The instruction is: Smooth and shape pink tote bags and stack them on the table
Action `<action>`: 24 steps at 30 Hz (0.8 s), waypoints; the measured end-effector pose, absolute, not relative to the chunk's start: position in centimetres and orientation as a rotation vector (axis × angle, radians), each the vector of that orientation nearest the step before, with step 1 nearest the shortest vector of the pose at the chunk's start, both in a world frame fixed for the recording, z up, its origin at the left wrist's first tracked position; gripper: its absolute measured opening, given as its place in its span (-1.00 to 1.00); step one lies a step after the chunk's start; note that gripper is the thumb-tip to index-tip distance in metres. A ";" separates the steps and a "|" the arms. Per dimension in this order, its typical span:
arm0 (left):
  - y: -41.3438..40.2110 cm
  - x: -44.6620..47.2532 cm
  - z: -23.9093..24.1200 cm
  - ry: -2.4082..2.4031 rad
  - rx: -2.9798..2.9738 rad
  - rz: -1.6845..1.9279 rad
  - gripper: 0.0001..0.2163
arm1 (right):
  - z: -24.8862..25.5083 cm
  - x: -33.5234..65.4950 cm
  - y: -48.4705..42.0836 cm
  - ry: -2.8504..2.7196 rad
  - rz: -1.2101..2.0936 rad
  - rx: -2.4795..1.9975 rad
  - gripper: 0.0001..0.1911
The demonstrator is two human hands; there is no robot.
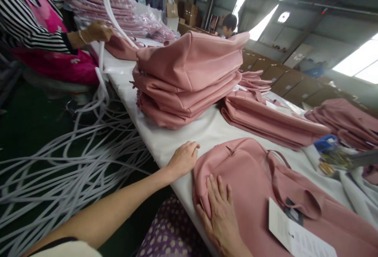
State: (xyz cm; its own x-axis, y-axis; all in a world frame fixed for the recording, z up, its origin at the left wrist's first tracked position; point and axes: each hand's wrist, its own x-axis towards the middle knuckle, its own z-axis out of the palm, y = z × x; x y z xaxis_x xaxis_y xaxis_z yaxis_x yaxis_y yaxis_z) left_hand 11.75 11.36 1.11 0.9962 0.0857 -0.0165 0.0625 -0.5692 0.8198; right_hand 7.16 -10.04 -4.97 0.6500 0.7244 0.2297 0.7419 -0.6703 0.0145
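A pink leather-like handbag (248, 178) lies on the white-covered table with its strap, a dark label and a paper hang tag (280, 223) on top. Flat on its left end rests my right hand (220, 209), fingers stretched out and a little apart. My left hand (183, 158) is just beyond, at the bag's upper left edge. Its fingers are loosely bent, and nothing shows in them; their undersides are hidden. Farther along the table, a stack of similar pink bags (189, 76) stands in front of my left hand.
More folded pink bags (271, 119) lie to the right, near a blue object (326, 143). White tubing (88, 162) is heaped on the floor at left. A person in a striped sleeve (35, 21) holds a length of it. The table (165, 146) edge runs diagonally beside me.
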 end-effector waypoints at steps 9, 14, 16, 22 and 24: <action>3.8 11.1 -1.5 -0.765 2.349 0.003 -0.27 | -3.8 6.7 -11.0 -0.951 -0.119 -2.116 -0.75; 3.8 12.0 -4.0 -0.812 2.577 0.039 -0.40 | -2.3 6.4 -10.6 -0.917 -0.272 -2.086 -0.79; 3.6 12.1 -4.3 -0.837 2.675 0.120 -0.48 | -1.1 6.2 -11.8 -1.033 -0.305 -2.204 -0.82; 3.4 12.2 -6.0 -0.958 2.799 0.391 -0.44 | 1.3 2.9 -21.3 -0.743 -0.294 -2.679 -0.75; 3.5 12.3 -6.6 -0.990 2.831 0.440 -0.42 | 0.3 1.7 -23.8 -0.417 -0.231 -2.802 -0.61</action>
